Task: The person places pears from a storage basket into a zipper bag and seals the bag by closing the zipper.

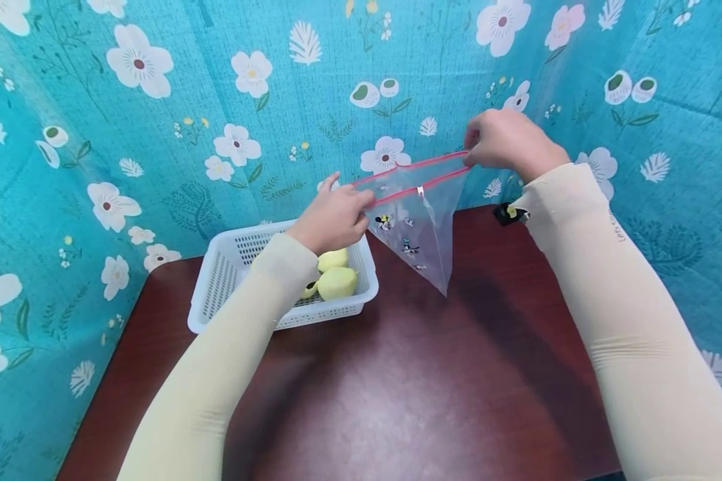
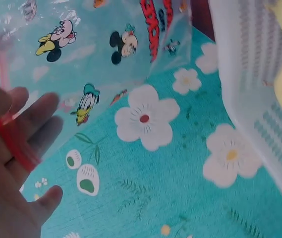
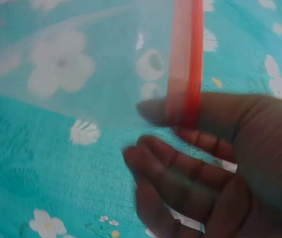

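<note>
A clear zip bag [image 1: 424,227] with a red-edged mouth hangs between both hands, its lower corner pointing down above the table. My left hand [image 1: 335,217] pinches the left end of the red strip. In the left wrist view, cartoon figures show on the bag [image 2: 101,59], and the red strip passes between thumb and fingers. My right hand [image 1: 508,139] holds the opposite end, and the right wrist view has the thumb and index finger pinching the red strip [image 3: 185,74]. Between the hands, the bag's two red edges stand apart.
A white perforated basket [image 1: 216,267] stands at the table's back left under my left forearm, with several pale yellow fruits [image 1: 338,282] inside, partly hidden. A small black object [image 1: 507,214] lies by the right sleeve. Blue flowered cloth [image 1: 313,100] walls the dark red table [image 1: 397,401].
</note>
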Demonstrator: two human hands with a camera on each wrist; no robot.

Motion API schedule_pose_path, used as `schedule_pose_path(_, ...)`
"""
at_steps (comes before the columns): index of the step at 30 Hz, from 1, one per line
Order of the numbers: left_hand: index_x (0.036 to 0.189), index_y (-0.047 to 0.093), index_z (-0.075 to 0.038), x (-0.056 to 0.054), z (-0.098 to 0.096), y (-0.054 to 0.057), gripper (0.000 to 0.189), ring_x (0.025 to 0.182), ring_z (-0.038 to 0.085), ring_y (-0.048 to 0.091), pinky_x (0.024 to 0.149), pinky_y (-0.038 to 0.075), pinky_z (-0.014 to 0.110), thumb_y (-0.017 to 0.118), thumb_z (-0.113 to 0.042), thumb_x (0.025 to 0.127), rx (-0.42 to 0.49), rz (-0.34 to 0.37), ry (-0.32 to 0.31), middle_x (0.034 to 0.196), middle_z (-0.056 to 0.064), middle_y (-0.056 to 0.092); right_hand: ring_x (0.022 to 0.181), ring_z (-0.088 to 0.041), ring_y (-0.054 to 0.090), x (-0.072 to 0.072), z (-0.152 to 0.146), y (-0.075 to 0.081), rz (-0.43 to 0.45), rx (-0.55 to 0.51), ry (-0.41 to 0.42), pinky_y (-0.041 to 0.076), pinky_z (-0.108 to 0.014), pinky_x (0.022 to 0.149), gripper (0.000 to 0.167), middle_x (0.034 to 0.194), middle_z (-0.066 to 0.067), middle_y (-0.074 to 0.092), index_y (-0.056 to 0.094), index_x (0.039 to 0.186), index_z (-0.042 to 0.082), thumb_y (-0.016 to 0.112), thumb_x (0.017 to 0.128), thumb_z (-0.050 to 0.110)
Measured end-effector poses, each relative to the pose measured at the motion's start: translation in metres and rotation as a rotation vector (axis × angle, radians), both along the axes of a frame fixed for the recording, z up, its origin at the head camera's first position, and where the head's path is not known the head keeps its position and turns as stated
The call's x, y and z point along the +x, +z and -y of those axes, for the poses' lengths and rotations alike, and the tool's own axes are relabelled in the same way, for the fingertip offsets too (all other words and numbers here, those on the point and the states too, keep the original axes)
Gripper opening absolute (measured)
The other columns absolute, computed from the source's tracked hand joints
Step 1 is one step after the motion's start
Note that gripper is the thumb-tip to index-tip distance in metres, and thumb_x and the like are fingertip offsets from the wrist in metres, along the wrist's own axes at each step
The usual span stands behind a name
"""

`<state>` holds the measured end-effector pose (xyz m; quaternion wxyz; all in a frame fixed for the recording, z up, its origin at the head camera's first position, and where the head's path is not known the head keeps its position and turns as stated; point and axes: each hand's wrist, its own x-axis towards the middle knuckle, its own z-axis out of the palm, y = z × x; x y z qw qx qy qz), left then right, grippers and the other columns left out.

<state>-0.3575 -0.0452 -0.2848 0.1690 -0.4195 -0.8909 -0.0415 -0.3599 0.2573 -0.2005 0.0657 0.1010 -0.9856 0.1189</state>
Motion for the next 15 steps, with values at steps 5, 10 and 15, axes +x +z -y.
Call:
schedule_pose_path(5, 0.082, 0.054, -0.014, 0.0, 0.001, 0.006, 0.017, 0.082, 0.018, 0.051, 0.098, 0.038, 0.038, 0.043, -0.009, 0.093, 0.144, 0.009, -0.031, 0.074, -0.002, 0.053, 0.108, -0.035, 0.057, 0.001, 0.003, -0.004, 0.013, -0.12, 0.206, 0.051, -0.047, 0.075, 0.02, 0.128, -0.015, 0.054, 0.057, 0.102, 0.006, 0.066, 0.087, -0.003)
schedule_pose_path(10, 0.078, 0.054, -0.012, -0.001, -0.001, 0.009, 0.019, 0.074, 0.021, 0.044, 0.069, 0.039, 0.033, 0.044, -0.008, 0.094, 0.211, 0.017, -0.018, 0.071, 0.001, 0.051, 0.12, -0.036, 0.05, 0.002, -0.003, -0.017, 0.029, -0.078, 0.335, 0.053, -0.04, 0.074, 0.025, 0.139, -0.012, 0.052, 0.072, 0.099, 0.008, 0.057, 0.089, -0.009)
schedule_pose_path(15, 0.078, 0.057, -0.012, -0.001, 0.0, 0.003, 0.021, 0.076, 0.02, 0.045, 0.07, 0.04, 0.032, 0.044, -0.007, 0.094, 0.226, 0.029, -0.036, 0.076, 0.001, 0.055, 0.097, -0.032, 0.057, 0.006, -0.013, -0.031, 0.104, -0.093, 0.247, 0.051, -0.043, 0.071, 0.032, 0.12, -0.014, 0.064, 0.069, 0.12, 0.009, 0.057, 0.099, 0.028)
